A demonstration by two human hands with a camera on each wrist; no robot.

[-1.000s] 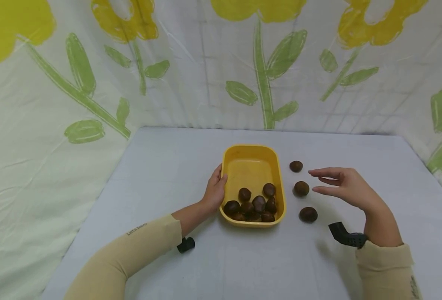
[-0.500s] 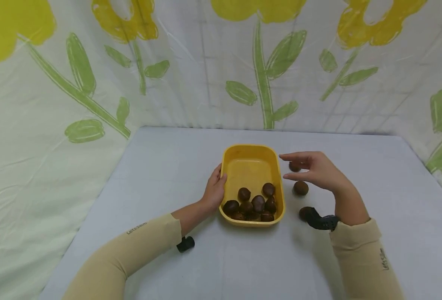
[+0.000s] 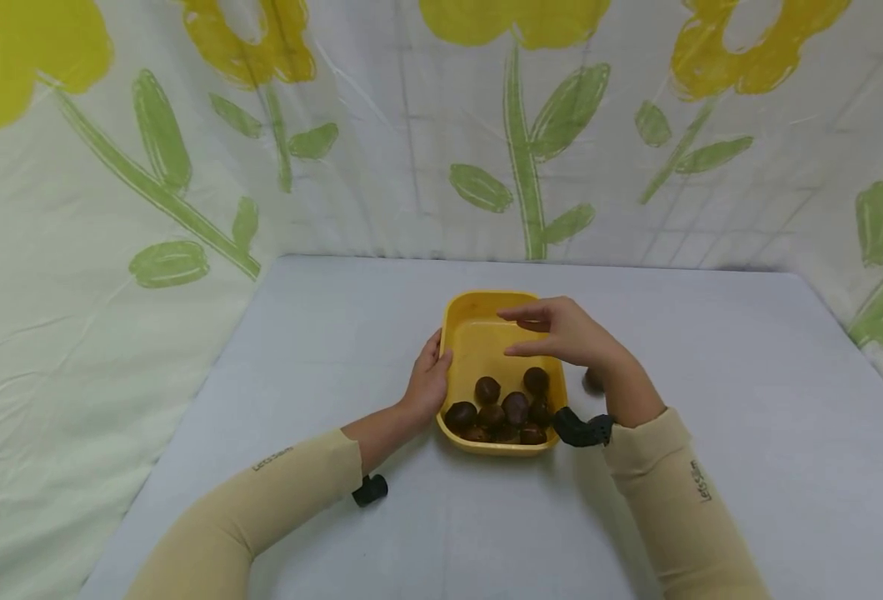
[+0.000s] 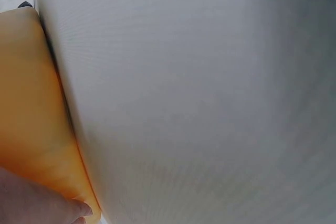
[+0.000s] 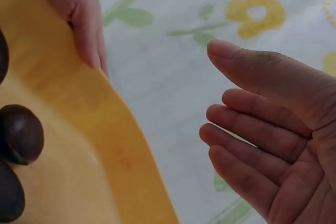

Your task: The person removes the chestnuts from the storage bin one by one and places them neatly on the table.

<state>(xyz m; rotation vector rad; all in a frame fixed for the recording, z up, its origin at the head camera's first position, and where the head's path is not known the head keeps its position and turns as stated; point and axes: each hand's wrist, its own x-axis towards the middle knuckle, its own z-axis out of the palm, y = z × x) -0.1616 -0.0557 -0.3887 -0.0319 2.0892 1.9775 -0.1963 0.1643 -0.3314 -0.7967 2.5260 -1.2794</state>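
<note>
A yellow plastic tray (image 3: 473, 354) rests on the table with several dark brown chestnuts (image 3: 516, 407) gathered at its near end. My left hand (image 3: 426, 382) grips the tray's left side, its thumb at the rim. Over the tray's right part hovers my right hand (image 3: 578, 335), fingers and thumb spread apart. The right wrist view shows nothing between the right thumb and fingers. One loose chestnut (image 3: 593, 382) lies to the right of the tray, partly behind the right wrist. The other loose chestnuts there are hidden by the right arm.
A pale cloth covers the table (image 3: 321, 333). Behind it hangs a white curtain (image 3: 381, 167) painted with yellow flowers. Black wrist-camera mounts show at the left wrist (image 3: 370, 490) and below the right wrist.
My right hand has moved left from beside the loose chestnuts to above the tray, staying spread and holding nothing. The left hand and tray have stayed in place.
</note>
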